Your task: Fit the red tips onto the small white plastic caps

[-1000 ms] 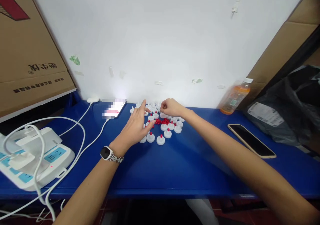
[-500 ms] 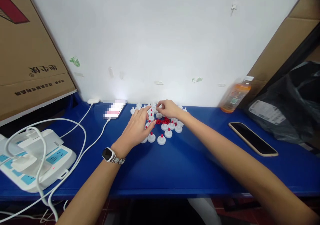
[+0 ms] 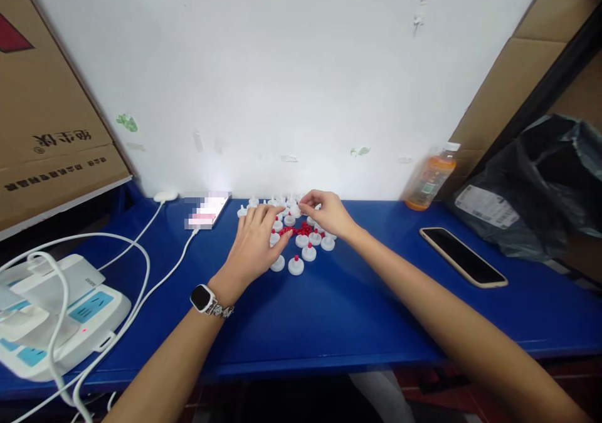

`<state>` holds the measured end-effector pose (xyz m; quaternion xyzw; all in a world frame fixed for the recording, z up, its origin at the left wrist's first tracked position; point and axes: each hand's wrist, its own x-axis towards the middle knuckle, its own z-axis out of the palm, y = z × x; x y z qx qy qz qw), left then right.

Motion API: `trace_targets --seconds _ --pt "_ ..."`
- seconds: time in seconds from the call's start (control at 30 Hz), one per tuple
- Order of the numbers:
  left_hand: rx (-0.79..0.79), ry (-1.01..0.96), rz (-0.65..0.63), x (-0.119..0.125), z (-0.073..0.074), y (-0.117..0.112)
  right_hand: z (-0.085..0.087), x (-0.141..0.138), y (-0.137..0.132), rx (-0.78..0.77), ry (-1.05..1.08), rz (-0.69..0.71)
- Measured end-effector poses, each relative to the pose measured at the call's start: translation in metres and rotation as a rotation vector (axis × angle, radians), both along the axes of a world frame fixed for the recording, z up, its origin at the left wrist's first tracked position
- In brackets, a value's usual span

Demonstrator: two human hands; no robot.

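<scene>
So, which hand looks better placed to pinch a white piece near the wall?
Probably the right hand: its thumb and forefinger curve close together beside the white pieces. The left hand is spread wider.

Upside-down Chinese characters (image 3: 62,139), apparently 绝尘侠 with a circled R (image 3: 38,150), stood on the cardboard box (image 3: 42,91) above a smaller, unreadable line (image 3: 55,173), while the bottle (image 3: 431,178) and white bag label (image 3: 486,207) bore illegible print.

The left hand (image 3: 253,241) and right hand (image 3: 332,215) are beside small white caps (image 3: 296,268).
</scene>
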<state>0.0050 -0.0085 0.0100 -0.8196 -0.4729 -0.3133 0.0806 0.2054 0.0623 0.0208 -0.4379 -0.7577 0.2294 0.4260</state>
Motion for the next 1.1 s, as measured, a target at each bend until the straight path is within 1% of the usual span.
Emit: trace_targets --seconds 0.1,0.17,0.23,0.3,0.37,0.43,0.5,0.63,0.73,0.83,1.0,1.1 --pt "-0.008 0.001 -0.025 0.004 -0.001 0.000 0.001 -0.006 -0.022 -0.107 0.152 0.179" --pt "-0.055 0.016 -0.040 0.003 -0.001 0.001 -0.001 -0.008 -0.029 -0.147 0.157 0.223" --pt "-0.089 0.024 -0.030 -0.002 0.000 0.001 -0.005 -0.007 -0.031 -0.100 0.063 0.168" --pt "-0.099 0.013 -0.010 -0.007 0.001 0.002 -0.007 -0.002 -0.032 -0.001 -0.130 0.094" --pt "-0.099 -0.007 -0.002 -0.012 0.001 0.003 -0.008 0.003 -0.033 0.074 -0.351 0.057" --pt "-0.106 -0.021 -0.009 -0.014 0.001 0.003 -0.006 0.008 -0.036 0.083 -0.517 0.049" --pt "-0.113 -0.028 -0.021 -0.014 0.001 0.004 -0.002 0.008 -0.038 0.065 -0.606 0.036" --pt "-0.137 -0.029 -0.017 -0.013 0.001 0.004 0.003 -0.004 -0.034 0.097 -0.685 0.018" --pt "-0.176 -0.016 0.006 -0.014 0.002 0.003 0.002 -0.014 -0.026 0.134 -0.752 0.044" --pt "-0.175 -0.009 0.012 -0.015 0.001 0.003 -0.001 -0.020 -0.019 0.151 -0.812 0.077" --pt "-0.168 -0.005 0.010 -0.016 -0.002 0.004 -0.004 -0.022 -0.010 0.106 -0.827 0.111" --pt "-0.162 -0.004 0.003 -0.017 -0.002 0.005 -0.005 -0.022 -0.006 0.074 -0.821 0.109"
